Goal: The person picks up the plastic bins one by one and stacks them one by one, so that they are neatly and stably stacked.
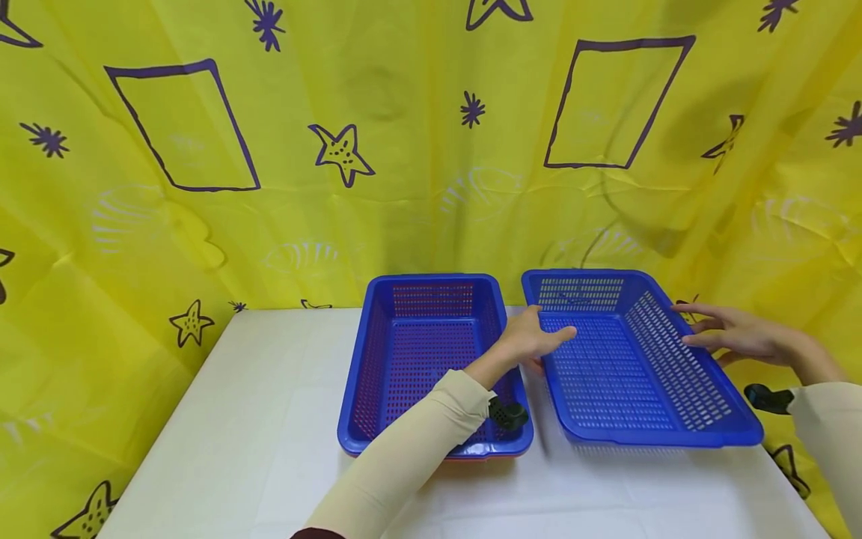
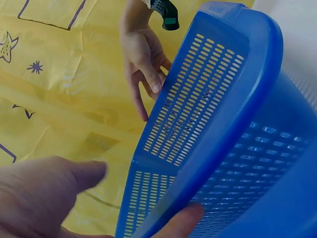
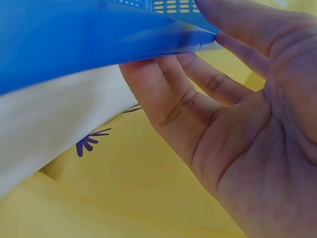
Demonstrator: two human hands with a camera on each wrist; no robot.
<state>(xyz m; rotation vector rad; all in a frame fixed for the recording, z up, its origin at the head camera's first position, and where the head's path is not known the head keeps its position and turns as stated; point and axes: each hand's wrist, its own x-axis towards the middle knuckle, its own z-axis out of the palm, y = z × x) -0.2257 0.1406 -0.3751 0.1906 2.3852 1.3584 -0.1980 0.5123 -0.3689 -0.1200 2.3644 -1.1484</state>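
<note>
A blue perforated plastic basket sits at the right side of the white table, skewed, its right rim reaching past the table's edge. At its left rim is my left hand, thumb raised away from the rim and a fingertip against the outer side. My right hand is at the right rim, its fairly straight fingers touching the rim's underside and the thumb spread above. Beside it stands another blue basket, with a red one showing through its holes; my left forearm crosses over it.
The white table extends to the left and front of the baskets. A yellow curtain with purple drawings hangs behind and at both sides. Dark devices are strapped at both wrists.
</note>
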